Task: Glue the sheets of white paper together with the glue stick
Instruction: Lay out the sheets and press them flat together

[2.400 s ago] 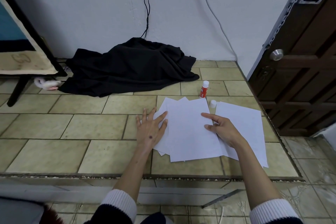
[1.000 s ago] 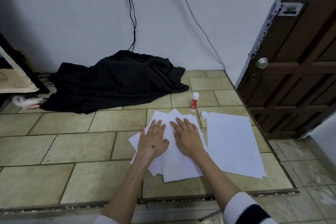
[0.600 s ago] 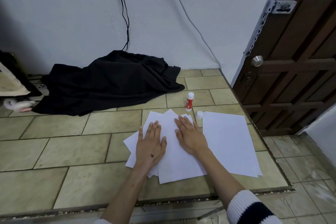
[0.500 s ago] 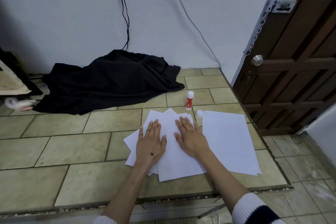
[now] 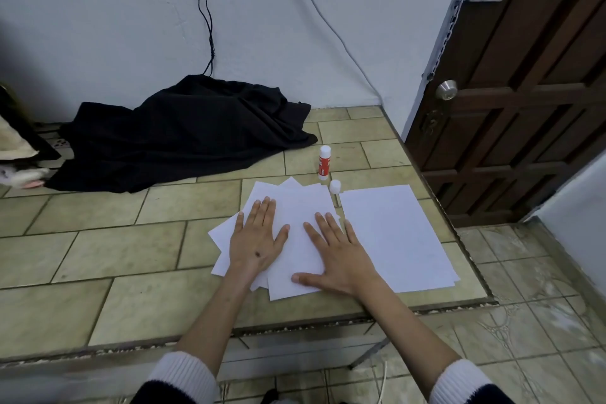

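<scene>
Tiled in pale green-beige, the counter (image 5: 98,239) runs along a white wall, with a dark wooden door at the right and a heap of black cloth (image 5: 183,131) lying at the back. Near the front edge sits a fanned stack of white sheets (image 5: 295,203). Both hands lie flat on it, fingers straight and holding nothing — the left hand (image 5: 257,239) on its left side, the right hand (image 5: 341,259) on its right and lower part, thumb stretched toward the bottom edge. A separate pile of white paper (image 5: 393,236) lies just beside the stack, to the right. The glue stick (image 5: 324,162) stands upright behind the stack, uncapped, with its white cap (image 5: 335,187) on the tiles near it.

Judging by this, several sheets look already joined and the top one is being pressed down; the right-hand pile seems still to be glued.

Compared with a couple of seconds ago, the right hand has moved from the stack's right edge onto the top sheet, and it now sits lower — the thumb spread wider than half a second back.
</scene>
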